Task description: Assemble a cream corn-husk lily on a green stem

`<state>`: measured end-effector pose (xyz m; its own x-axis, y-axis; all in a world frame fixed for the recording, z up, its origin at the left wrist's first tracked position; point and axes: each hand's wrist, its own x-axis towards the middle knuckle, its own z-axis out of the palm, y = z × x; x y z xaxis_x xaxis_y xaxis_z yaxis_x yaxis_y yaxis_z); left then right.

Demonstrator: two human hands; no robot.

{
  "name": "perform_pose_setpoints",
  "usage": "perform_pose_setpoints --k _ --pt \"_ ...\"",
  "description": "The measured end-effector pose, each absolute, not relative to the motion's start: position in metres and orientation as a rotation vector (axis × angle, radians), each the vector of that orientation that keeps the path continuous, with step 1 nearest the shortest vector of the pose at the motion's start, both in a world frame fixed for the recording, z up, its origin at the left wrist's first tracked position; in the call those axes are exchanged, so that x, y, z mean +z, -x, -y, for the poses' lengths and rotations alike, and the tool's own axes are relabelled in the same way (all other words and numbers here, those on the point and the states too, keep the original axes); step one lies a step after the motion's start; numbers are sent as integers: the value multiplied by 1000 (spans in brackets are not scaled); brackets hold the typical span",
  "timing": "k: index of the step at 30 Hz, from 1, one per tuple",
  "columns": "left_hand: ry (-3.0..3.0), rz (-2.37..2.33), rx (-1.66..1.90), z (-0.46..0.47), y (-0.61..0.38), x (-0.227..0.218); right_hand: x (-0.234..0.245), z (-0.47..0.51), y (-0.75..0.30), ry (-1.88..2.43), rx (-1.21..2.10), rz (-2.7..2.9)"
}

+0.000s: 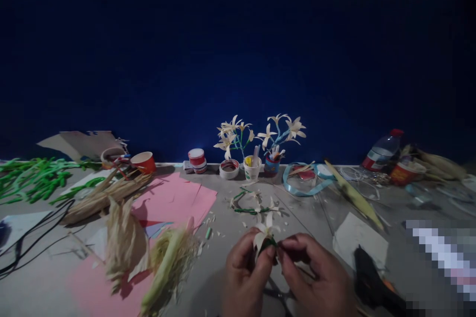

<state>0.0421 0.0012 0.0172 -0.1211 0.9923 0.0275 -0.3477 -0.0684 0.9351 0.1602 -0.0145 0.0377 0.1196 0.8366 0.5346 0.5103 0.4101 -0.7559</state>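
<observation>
Saw green stems (40, 178) far left of the white cup (252, 173). Coming rightward, left of cup: noted dry husk (107, 200), husk bundle (126, 242), pink paper (182, 198), pale stalk (161, 272). Logged jars (197, 158) just left of cup, then bloom bunch (226, 142) above it; couldn't tell if planted in it.

Had left hand (244, 266) well on the near side of cup, with wreath (250, 211) in between. Found flower (267, 228) there too, gripped between left thumb and forefinger, with petals up toward cup. Traced long axis from petals down and right to green base (271, 242), ending at the right fingertips. So placed flower between both hands: just right of left fingers, left of right ones. Rated left nearer, being wrapped about the bloom.

Judged right hand (316, 275), near side and right of cup, pinching at green base with thumb and forefinger; couldn't make out exact contact. Further right of cup: noted yellow husk (355, 195), white paper (349, 235), glue gun (366, 275), bottle (383, 151).
</observation>
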Motion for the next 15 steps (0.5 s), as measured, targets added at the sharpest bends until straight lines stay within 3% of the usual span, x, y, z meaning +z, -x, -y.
perform_pose_setpoints --k 10,15 --pt "-1061 -966 1520 -2 -43 26 44 13 -160 1228 341 1552" --pt "-1032 -989 1537 0 -45 26 45 11 -158 1253 595 1419"
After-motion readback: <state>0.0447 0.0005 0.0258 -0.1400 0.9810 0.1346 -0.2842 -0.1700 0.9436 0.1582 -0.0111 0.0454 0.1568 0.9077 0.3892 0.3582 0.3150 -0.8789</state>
